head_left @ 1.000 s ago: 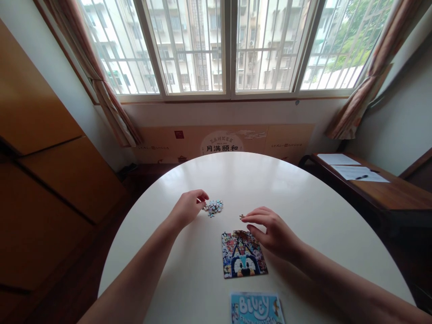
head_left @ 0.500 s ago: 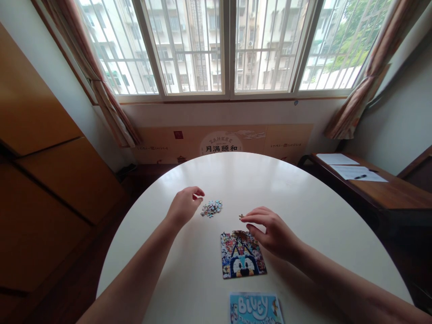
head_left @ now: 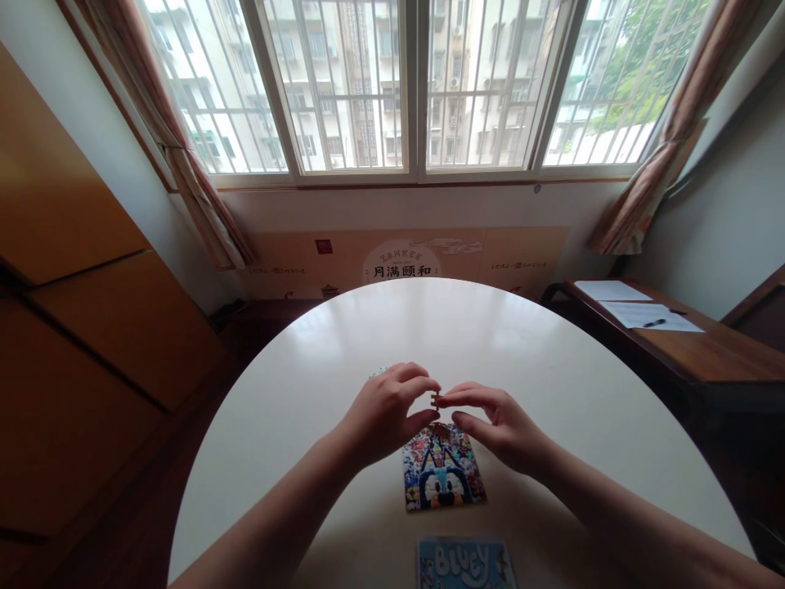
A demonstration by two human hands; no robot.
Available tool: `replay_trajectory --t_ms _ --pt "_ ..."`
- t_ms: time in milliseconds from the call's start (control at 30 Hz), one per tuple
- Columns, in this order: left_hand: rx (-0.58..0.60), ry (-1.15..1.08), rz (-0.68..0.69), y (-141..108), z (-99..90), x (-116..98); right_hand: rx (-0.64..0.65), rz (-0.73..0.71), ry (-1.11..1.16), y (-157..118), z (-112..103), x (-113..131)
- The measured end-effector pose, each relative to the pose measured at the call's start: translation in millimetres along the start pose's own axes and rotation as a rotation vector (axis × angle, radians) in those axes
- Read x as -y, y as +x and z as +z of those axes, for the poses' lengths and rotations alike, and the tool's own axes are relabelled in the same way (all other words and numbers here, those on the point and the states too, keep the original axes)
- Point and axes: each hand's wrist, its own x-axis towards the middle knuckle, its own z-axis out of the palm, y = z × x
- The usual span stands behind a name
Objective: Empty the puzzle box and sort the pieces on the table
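A small brown jigsaw piece (head_left: 435, 401) stands on edge between the thumb and forefinger of my left hand (head_left: 389, 409), which is closed on it. From the other side, my right hand (head_left: 500, 425) touches the piece with a fingertip, its thumb held apart below. Just under the fingers is a square puzzle (head_left: 445, 478) with a blue dog's face and a crowded colourful pattern. Its top edge is partly covered by my left hand and by some brown pieces. Behind my left hand, the pile of loose pieces (head_left: 379, 371) is mostly hidden.
A blue "Bluey" card or box (head_left: 463, 564) lies at the near edge of view on the round white table (head_left: 552, 360). To the right, a wooden desk (head_left: 729, 352) holds papers (head_left: 650, 316) and a pen. Cabinets (head_left: 79, 327) stand at left.
My left hand has moved right from beside the loose pile and closed on the piece at my right fingertips. My right hand has hardly moved.
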Motion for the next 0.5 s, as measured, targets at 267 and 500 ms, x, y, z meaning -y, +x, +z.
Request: replay_trajectory --t_ms 267,500 --pt "-0.046 0.145 -0.151 -3 -20.8 32 -0.05 -0.005 -0.053 0 -1 -3" --pt "0.14 0.217 -0.495 -11 -41.1 71 -0.113 0.025 -0.204 2 -3 -9"
